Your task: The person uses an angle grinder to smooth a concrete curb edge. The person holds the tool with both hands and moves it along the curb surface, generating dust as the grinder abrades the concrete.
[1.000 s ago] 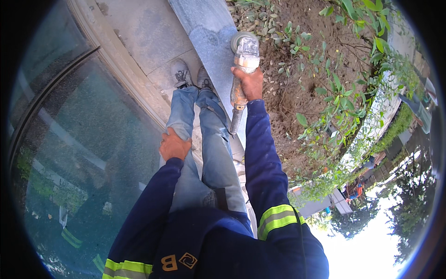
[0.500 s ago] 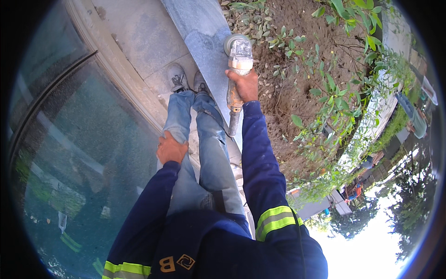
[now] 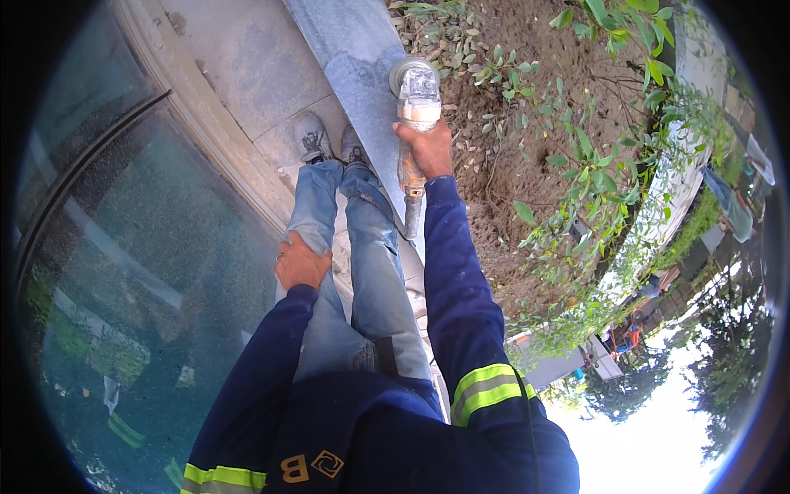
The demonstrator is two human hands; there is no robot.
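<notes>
My right hand is wrapped round the body of a dusty angle grinder with an orange and grey housing. The grinder's round head lies on a long grey stone slab, close to its right edge by the soil. Its tail and cord end point back toward me along the slab. My left hand rests on my left thigh near the knee, fingers curled over the denim of my jeans. Parts of the grinder's handle are hidden under my right fingers.
Left of me stands a large glass pane in a pale frame. My dusty shoes are on paving beside the slab. To the right lie bare soil with dry leaves and a leafy shrub.
The grinder and my right hand have shifted slightly left and a little away from me along the slab. My left hand stays on my leg.
</notes>
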